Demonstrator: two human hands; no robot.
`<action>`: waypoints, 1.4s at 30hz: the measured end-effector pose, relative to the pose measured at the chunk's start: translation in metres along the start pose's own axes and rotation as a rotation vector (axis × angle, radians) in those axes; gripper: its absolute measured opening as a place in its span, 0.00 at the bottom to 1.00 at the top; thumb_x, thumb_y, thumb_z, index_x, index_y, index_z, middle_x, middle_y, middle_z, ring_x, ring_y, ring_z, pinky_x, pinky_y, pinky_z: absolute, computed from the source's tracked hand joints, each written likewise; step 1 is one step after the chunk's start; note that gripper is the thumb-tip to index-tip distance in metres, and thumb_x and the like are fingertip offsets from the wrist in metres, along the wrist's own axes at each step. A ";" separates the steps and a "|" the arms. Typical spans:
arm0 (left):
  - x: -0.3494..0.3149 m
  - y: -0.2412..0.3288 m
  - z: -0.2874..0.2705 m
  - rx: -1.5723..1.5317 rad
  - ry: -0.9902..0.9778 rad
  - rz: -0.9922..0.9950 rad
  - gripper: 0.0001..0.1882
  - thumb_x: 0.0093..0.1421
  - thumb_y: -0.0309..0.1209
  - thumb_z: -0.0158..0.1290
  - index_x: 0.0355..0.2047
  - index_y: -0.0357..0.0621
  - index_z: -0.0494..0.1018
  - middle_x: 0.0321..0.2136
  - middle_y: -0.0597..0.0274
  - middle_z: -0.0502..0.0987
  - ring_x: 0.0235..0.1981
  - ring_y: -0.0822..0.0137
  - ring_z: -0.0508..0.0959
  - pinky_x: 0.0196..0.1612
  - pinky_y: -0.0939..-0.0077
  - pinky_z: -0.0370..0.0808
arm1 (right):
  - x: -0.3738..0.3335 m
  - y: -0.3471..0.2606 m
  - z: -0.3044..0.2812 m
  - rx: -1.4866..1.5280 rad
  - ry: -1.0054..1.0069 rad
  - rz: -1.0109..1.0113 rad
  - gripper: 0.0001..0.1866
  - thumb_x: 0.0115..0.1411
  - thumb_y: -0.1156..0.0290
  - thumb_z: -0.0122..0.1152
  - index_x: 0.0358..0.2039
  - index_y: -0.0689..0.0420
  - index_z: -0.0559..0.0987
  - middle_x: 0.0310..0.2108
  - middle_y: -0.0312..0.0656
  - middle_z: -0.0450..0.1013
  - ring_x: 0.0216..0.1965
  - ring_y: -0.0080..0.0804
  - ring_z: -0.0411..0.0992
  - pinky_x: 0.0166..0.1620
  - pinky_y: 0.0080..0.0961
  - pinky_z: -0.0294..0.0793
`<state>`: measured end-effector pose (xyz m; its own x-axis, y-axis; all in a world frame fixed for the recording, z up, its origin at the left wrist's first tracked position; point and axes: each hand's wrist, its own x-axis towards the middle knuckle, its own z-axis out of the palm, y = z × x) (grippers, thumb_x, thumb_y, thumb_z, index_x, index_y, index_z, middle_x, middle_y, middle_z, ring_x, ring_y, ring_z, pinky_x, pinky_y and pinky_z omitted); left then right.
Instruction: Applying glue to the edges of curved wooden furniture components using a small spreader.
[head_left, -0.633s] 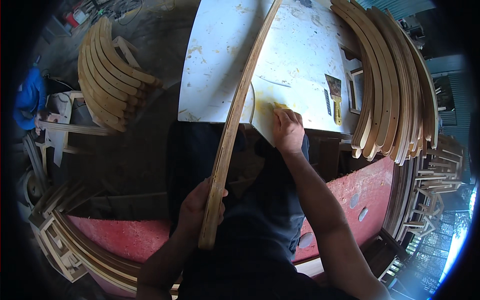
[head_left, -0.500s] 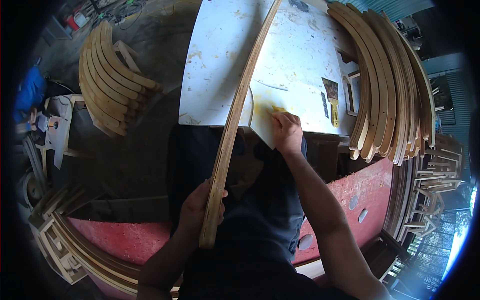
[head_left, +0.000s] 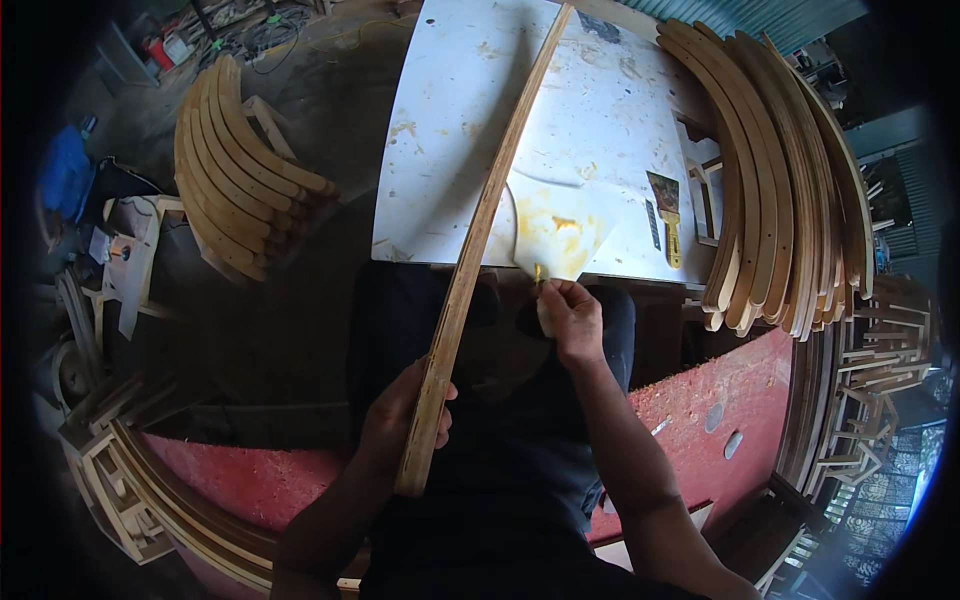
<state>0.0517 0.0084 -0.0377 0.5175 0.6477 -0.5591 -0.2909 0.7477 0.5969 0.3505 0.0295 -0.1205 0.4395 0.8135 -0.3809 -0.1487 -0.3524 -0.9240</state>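
Note:
A long, narrow wooden strip (head_left: 487, 210) slants from my lap up across the white worktable (head_left: 430, 170). My left hand (head_left: 400, 410) is wrapped round its lower end. My right hand (head_left: 575, 318), fingers pinched together, is just off the table's near edge, right of the strip. Between its fingers is a small, thin pale piece (head_left: 545, 318); yellow paste (head_left: 539, 272) shows at the fingertips. The exact kind of this piece is partly hidden. Beyond that hand, a pale sheet (head_left: 590, 215) smeared with yellow paste lies at the table's near edge.
A putty knife (head_left: 667, 215) lies on the table's right side. Curved wooden slats (head_left: 745, 180) are stacked at the right, and more curved pieces (head_left: 225, 170) at the left. A red board (head_left: 715, 420) and wooden frames (head_left: 880, 380) are lower right. A person in blue (head_left: 65, 175) is far left.
My right hand has drawn back from the pale sheet toward me, with yellow paste at its fingertips. My left hand keeps the strip in nearly the same place; the view has shifted slightly.

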 end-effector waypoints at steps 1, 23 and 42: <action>-0.002 0.001 0.001 0.002 0.002 0.002 0.23 0.75 0.30 0.47 0.69 0.48 0.64 0.40 0.63 0.76 0.28 0.77 0.79 0.26 0.82 0.77 | 0.005 0.000 -0.004 -0.004 0.018 -0.022 0.09 0.70 0.69 0.62 0.42 0.62 0.81 0.33 0.39 0.81 0.32 0.21 0.77 0.38 0.19 0.76; -0.019 0.011 -0.035 0.068 0.100 -0.280 0.25 0.77 0.56 0.39 0.45 0.48 0.74 0.25 0.68 0.75 0.21 0.77 0.75 0.25 0.82 0.75 | -0.118 -0.045 0.065 0.135 -0.376 0.191 0.11 0.70 0.77 0.61 0.50 0.66 0.80 0.37 0.42 0.81 0.36 0.27 0.82 0.40 0.20 0.83; -0.018 0.000 -0.035 0.071 0.135 -0.183 0.22 0.78 0.51 0.38 0.46 0.49 0.73 0.26 0.67 0.75 0.21 0.78 0.75 0.25 0.84 0.75 | -0.118 -0.039 0.105 -0.604 -0.223 -0.501 0.12 0.63 0.83 0.64 0.47 0.64 0.84 0.37 0.42 0.77 0.34 0.27 0.78 0.36 0.20 0.77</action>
<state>0.0144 0.0013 -0.0478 0.4430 0.5193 -0.7308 -0.1418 0.8455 0.5148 0.2115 -0.0048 -0.0431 0.1309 0.9913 0.0157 0.5499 -0.0594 -0.8331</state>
